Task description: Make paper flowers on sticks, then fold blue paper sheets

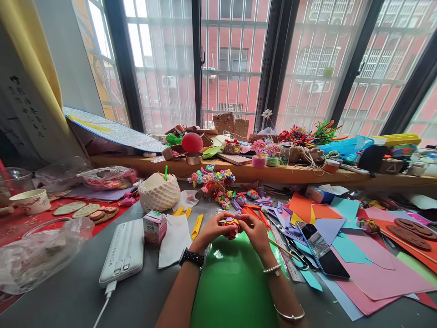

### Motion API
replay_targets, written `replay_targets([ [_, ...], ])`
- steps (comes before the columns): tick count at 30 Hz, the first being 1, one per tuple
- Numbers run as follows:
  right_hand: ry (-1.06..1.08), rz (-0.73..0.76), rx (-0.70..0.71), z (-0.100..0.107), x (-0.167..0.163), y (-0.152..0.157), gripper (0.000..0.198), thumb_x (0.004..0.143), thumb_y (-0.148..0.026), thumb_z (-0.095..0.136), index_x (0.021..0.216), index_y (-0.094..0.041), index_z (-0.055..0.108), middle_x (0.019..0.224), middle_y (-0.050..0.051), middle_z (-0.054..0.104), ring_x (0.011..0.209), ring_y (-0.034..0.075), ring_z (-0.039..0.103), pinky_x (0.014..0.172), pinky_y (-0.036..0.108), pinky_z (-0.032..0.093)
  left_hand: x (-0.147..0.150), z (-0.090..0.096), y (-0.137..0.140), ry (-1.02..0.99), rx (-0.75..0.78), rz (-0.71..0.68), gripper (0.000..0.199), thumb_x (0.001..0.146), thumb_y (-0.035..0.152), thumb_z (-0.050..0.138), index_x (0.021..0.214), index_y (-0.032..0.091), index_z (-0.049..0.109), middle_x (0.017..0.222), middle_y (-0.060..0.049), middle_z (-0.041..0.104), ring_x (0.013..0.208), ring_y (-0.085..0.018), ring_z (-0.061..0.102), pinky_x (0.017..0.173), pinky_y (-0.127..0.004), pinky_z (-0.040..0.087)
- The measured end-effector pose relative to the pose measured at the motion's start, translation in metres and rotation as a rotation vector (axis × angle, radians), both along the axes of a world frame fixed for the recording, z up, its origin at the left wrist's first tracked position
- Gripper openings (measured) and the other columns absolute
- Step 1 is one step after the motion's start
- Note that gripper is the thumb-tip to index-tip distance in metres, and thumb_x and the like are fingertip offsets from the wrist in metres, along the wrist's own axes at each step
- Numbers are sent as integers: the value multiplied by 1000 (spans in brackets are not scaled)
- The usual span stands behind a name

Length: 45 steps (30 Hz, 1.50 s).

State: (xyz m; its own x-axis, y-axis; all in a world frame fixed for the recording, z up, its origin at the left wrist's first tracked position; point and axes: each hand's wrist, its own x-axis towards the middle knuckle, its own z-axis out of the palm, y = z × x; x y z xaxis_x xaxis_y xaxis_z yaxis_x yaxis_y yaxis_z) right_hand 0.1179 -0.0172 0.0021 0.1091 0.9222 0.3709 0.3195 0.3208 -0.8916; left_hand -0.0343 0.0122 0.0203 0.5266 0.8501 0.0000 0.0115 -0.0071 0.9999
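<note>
Between my two hands is a small folded-paper ball (231,229) in red, yellow and purple, held above the far end of a glossy green mat (235,278). My left hand (213,230) curls its fingers around the ball's left side. From the right, the fingertips of my right hand (254,232) press together at the ball's upper edge. Just past my hands lie folded strips of purple paper (266,200) and orange paper (256,214). Yellow folded strips (197,226) rest to the left, near a white tissue (175,241).
A white power bank (123,250) with a cable, a small drink carton (155,227) and a net-wrapped coconut (159,191) stand at left. On the right lie scissors (299,259), a phone (322,250) and scattered coloured paper (372,278). Crafts crowd the windowsill (225,171).
</note>
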Motion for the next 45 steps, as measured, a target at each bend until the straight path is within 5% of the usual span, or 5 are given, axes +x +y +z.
replay_targets([
  [14, -318, -209, 116, -4, -2, 0, 22, 76, -33, 47, 70, -18, 61, 73, 8, 62, 75, 22, 55, 69, 35, 42, 3, 0, -1, -8, 25, 5, 50, 53, 35, 74, 93, 13, 51, 77, -5, 61, 63, -15, 60, 60, -27, 47],
  [22, -187, -129, 44, -6, -1, 3, 22, 75, -36, 48, 70, -18, 60, 70, 6, 62, 67, 19, 55, 63, 30, 43, 7, 2, -4, -18, 13, 21, 51, 57, 37, 71, 97, 12, 52, 66, -2, 61, 59, -15, 59, 59, -28, 47],
  [29, -332, -418, 123, -8, -7, 2, 17, 76, -25, 44, 65, -18, 55, 69, 8, 58, 71, 21, 51, 68, 34, 40, 8, -1, -1, -106, 78, 98, 65, 52, 25, 75, 109, 17, 45, 109, -10, 53, 89, -20, 57, 75, -30, 47],
  [37, 25, -121, 108, -4, -9, 1, 29, 76, -25, 42, 97, -17, 61, 95, 8, 63, 89, 20, 56, 77, 32, 45, 7, -1, 1, -116, 108, 149, 60, 57, 27, 72, 110, 16, 46, 110, -10, 54, 98, -23, 54, 83, -33, 44],
  [45, 61, -84, 130, -8, -11, 2, 43, 69, -17, 40, 108, -19, 59, 103, 6, 62, 100, 21, 53, 86, 36, 42, 15, -6, -2, -148, 40, 120, 59, 66, 38, 62, 118, 26, 35, 97, -5, 53, 76, -17, 57, 58, -27, 51],
])
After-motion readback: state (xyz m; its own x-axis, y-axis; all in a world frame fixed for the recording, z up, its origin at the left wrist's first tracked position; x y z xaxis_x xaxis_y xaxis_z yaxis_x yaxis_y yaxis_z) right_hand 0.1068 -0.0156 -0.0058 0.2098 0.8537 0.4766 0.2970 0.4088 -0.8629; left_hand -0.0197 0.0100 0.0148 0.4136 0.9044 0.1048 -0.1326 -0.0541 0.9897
